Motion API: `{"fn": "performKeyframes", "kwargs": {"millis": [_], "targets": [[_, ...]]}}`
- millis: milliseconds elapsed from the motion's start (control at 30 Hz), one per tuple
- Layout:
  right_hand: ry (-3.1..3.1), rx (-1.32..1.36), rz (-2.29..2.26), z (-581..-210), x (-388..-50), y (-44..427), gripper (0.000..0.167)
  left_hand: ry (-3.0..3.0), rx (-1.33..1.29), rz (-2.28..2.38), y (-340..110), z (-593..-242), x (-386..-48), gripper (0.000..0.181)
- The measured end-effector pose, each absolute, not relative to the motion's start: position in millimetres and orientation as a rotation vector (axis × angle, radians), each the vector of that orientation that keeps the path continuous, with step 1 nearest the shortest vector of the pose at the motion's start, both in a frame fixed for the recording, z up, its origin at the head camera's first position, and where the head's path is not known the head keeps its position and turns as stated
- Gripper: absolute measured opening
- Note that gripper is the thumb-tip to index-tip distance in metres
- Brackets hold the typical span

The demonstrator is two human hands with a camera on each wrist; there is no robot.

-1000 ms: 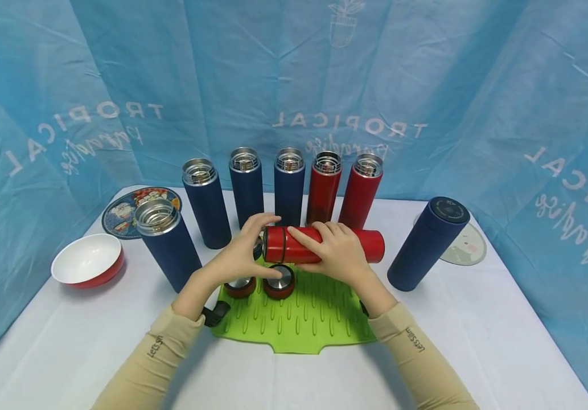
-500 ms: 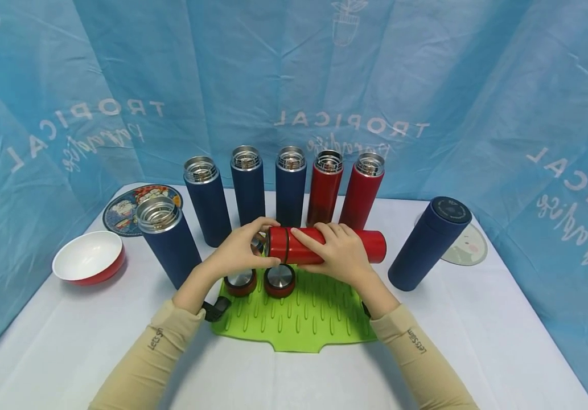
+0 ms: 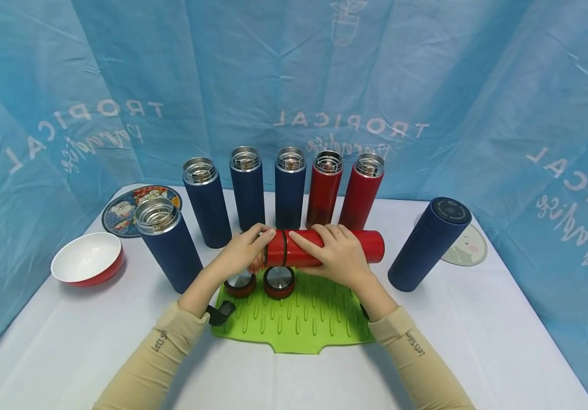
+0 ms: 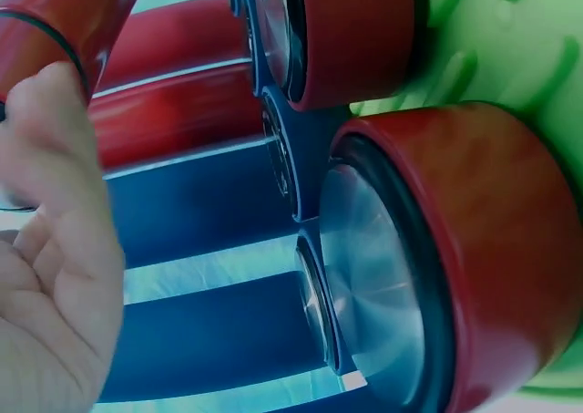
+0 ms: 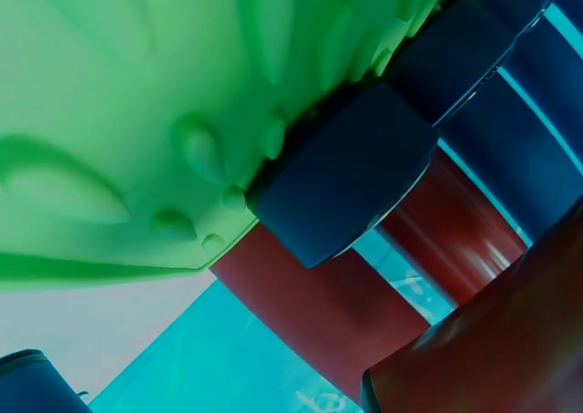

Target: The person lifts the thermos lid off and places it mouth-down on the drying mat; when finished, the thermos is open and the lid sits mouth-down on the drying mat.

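Observation:
A red thermos point(image 3: 300, 260) lies sideways above the green mat point(image 3: 299, 327), with a dark seam between its lid and body. My right hand point(image 3: 342, 256) grips its body, thumb along the near side. At the lid end, my left hand point(image 3: 242, 250) holds the lid with thumb and fingers around it. Below stand two red lids, one at left point(image 3: 239, 286) and one at right point(image 3: 279, 285), steel insides up. Dark blue lids point(image 5: 346, 171) show on the mat in the right wrist view, where the right hand is out of sight.
Behind the mat stand lidless blue thermoses point(image 3: 246, 188) and two lidless red thermoses point(image 3: 357, 196). One lidless blue thermos point(image 3: 171, 250) is at left, a lidded blue thermos point(image 3: 422, 250) at right. A bowl point(image 3: 87, 259) and round placemats point(image 3: 119, 219) lie near the sides.
My left hand has moved in from beside the thermos's lid end, and its spread fingers have closed around the lid. The right hand has kept its hold on the body.

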State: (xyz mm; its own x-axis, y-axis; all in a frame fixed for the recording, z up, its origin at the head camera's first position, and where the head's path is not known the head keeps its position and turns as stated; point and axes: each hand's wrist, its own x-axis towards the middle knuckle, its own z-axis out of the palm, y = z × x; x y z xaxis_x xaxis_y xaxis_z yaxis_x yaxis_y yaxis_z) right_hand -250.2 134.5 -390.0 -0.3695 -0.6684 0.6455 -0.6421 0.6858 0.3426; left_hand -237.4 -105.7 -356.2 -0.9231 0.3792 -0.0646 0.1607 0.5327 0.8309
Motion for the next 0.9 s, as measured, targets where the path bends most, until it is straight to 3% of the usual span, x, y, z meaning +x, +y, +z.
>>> {"fn": "performKeyframes", "kwargs": {"millis": [133,300,467,900], "targets": [[-2.096,0.984,-0.055,-390,-251,136,0.075,2.584,0.533,1.28,-107,-357,-235,0.059],[-2.122,0.962,-0.069,-391,-252,139,0.079,2.638,0.839,1.339,-111,-364,-235,0.084],[-2.144,0.967,-0.046,-393,-252,141,0.081,2.64,0.963,1.409,-112,-367,-235,0.07],[-2.117,0.978,-0.056,-392,-250,140,0.076,2.698,0.709,1.264,-110,-363,-234,0.062]]}}
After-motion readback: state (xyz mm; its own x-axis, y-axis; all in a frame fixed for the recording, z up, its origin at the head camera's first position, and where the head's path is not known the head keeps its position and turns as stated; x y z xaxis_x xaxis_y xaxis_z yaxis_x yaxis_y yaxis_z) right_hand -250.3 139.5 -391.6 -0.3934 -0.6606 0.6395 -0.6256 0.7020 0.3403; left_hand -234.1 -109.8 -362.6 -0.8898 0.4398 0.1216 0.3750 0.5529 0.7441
